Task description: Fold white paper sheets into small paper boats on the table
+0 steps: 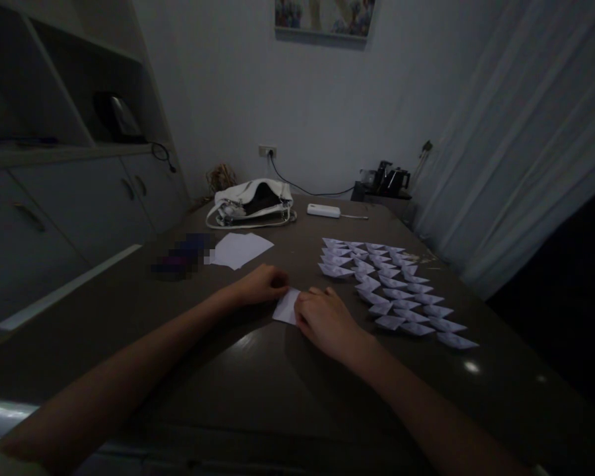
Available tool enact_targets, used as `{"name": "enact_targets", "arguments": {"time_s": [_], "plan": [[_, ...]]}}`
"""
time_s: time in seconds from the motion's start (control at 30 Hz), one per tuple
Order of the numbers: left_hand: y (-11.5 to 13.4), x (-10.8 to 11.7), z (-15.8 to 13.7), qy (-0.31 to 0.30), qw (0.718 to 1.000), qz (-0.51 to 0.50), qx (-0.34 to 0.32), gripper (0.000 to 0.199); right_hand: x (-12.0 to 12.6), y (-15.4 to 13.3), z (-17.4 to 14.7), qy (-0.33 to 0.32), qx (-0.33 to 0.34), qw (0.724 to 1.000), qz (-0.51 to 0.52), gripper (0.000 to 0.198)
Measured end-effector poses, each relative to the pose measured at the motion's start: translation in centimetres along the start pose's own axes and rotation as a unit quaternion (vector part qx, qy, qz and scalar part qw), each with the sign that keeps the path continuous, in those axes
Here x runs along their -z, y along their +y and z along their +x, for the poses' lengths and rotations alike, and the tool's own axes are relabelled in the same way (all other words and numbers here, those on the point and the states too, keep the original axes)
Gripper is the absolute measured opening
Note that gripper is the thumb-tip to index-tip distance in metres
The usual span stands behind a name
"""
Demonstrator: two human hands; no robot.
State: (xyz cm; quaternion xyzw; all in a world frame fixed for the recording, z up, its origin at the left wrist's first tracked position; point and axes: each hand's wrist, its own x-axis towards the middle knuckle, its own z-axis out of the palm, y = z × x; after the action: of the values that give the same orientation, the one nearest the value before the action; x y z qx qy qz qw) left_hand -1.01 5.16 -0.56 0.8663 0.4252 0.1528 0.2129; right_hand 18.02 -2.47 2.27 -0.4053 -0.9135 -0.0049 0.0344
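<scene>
A small folded sheet of white paper [284,308] lies on the dark table between my hands. My left hand [262,285] has its fingers closed at the paper's upper left edge. Curled over the right side of the same sheet, my right hand [326,320] presses it against the tabletop and hides that side. To the right of it stand several folded paper boats [395,283] in close rows. A loose pile of white paper sheets [240,249] rests beyond my left hand.
A white handbag [252,201] sits open at the back of the table [218,390]. Right of it lies a white power bank [323,210] with a short cable. Left of the sheets is a blurred-out dark item [182,256]. A curtain [496,132] hangs along the right.
</scene>
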Motion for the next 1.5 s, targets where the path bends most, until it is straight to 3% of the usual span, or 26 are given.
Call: {"name": "enact_targets", "arguments": {"time_s": [0.17, 0.37, 1.5], "plan": [[-0.4, -0.1, 0.1, 0.001, 1.000, 0.001, -0.005, 0.020, -0.1, 0.7, -0.2, 0.011, 0.002, 0.999, 0.037, 0.012], [-0.1, 0.0, 0.0, -0.005, 1.000, 0.008, 0.007, 0.022, -1.1, 2.6, 0.4, 0.071, -0.026, 0.995, 0.069, 0.010], [0.0, 0.1, 0.1, -0.016, 1.000, -0.022, 0.007, 0.022, -3.1, 3.9, 3.0, 0.097, -0.137, 0.985, 0.032, 0.011]]}}
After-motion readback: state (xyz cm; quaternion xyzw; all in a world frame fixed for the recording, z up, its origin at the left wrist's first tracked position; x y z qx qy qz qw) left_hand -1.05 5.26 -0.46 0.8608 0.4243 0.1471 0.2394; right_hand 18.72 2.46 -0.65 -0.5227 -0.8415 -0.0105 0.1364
